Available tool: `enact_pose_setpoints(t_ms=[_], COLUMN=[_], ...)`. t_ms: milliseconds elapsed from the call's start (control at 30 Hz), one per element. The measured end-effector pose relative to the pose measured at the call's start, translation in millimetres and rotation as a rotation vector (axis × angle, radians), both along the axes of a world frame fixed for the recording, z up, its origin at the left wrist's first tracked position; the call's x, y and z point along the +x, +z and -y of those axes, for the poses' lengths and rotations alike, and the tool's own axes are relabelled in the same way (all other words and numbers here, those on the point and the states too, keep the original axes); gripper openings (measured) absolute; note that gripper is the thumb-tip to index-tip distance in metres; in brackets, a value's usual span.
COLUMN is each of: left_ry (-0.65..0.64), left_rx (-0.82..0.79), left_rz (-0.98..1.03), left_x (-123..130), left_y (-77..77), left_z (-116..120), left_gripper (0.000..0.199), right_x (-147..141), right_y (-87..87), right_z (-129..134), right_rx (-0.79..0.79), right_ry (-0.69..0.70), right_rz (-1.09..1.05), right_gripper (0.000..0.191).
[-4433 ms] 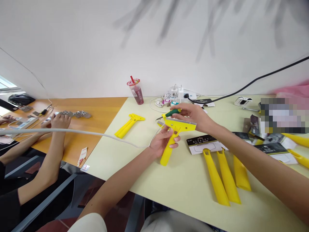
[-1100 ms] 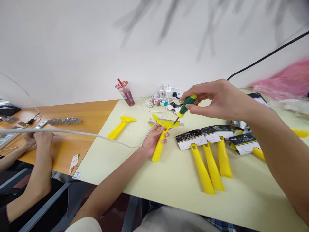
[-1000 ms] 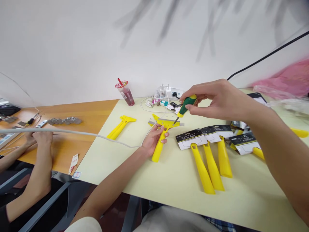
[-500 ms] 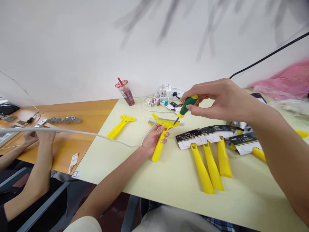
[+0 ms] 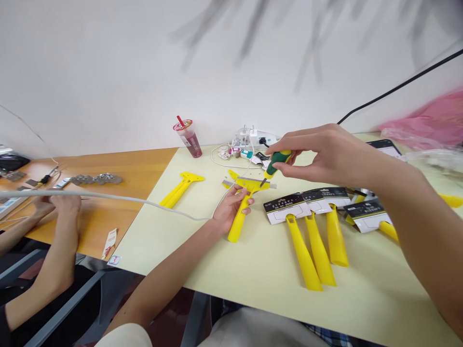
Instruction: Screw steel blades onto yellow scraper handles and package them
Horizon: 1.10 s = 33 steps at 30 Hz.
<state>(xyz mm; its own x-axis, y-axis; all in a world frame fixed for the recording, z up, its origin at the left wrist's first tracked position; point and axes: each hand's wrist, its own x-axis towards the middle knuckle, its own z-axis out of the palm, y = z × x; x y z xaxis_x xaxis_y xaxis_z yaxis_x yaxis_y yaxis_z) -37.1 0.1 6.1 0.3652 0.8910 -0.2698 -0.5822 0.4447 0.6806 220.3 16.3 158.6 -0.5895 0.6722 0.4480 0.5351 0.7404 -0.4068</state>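
Observation:
My left hand grips a yellow plastic scraper by its handle, which points towards me. A steel blade lies across the scraper's wide head. My right hand pinches a green-and-yellow screwdriver between thumb and fingers, above the head. The screwdriver's thin metal shaft angles down, and its tip meets the scraper head near the blade. The fastener under the tip is too small to see.
A second yellow scraper body lies to the left. Several yellow handles with black-and-white cards lie to the right. A power strip and drink cup stand behind. A co-worker's hands rest at the orange table.
In the last half second, my right hand has dropped slightly and the screwdriver has tilted, with its tip still at the scraper head. My left hand and the scraper have hardly moved.

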Motion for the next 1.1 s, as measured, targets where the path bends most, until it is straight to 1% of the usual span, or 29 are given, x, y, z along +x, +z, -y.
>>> enact_pose_setpoints(t_ms=[133, 233, 333, 433, 500, 567, 633, 700, 733, 833, 867, 933, 1000, 1100], left_ry=[-0.011, -0.007, 0.006, 0.015, 0.018, 0.015, 0.012, 0.013, 0.014, 0.018, 0.018, 0.023, 0.024, 0.014], left_rx=[0.005, 0.014, 0.022, 0.025, 0.027, 0.026, 0.025, 0.024, 0.024, 0.027, 0.029, 0.032, 0.033, 0.034], left_rz=[-0.006, -0.011, -0.002, 0.011, 0.013, 0.015, 0.022, 0.029, 0.031, 0.032, 0.032, 0.036, 0.039, 0.035], left_x=[2, 3, 3, 2, 2, 2, 3, 3, 3, 1, 1, 0, 1, 1], left_y=[-0.7, -1.8, -4.7, -7.4, -7.8, -7.7, -7.7, -8.5, -9.1, -10.9, -11.2, -11.4, -11.3, -11.3], left_z=[1, 1, 1, 0, -1, -1, -1, -1, -2, -2, -3, -3, -2, -1], left_gripper=[0.051, 0.052, 0.053, 0.053, 0.053, 0.054, 0.056, 0.057, 0.057, 0.054, 0.053, 0.050, 0.049, 0.049], right_x=[-9, -20, -28, -30, -32, -34, -38, -40, -41, -41, -40, -40, -41, -41], right_y=[-8.1, -16.6, -24.9, -31.0, -33.8, -36.1, -38.2, -39.9, -40.7, -42.9, -43.8, -45.9, -47.9, -48.7], right_z=[1, 4, 5, 3, 0, -2, -3, -2, -2, -4, -6, -10, -13, -14], right_rx=[0.207, 0.272, 0.211, 0.063, 0.009, 0.038, 0.093, 0.102, 0.085, 0.017, 0.004, 0.012, 0.060, 0.120], right_ry=[-0.006, -0.026, 0.040, 0.161, 0.180, 0.135, 0.059, 0.021, 0.038, 0.165, 0.186, 0.172, 0.120, 0.054], right_rz=[0.166, 0.249, 0.228, 0.149, 0.126, 0.161, 0.208, 0.197, 0.166, 0.034, -0.001, -0.025, 0.007, 0.041], right_gripper=[0.035, 0.037, 0.034, 0.035, 0.027, 0.018, 0.016, 0.014, 0.014, 0.026, 0.027, 0.020, 0.012, 0.019])
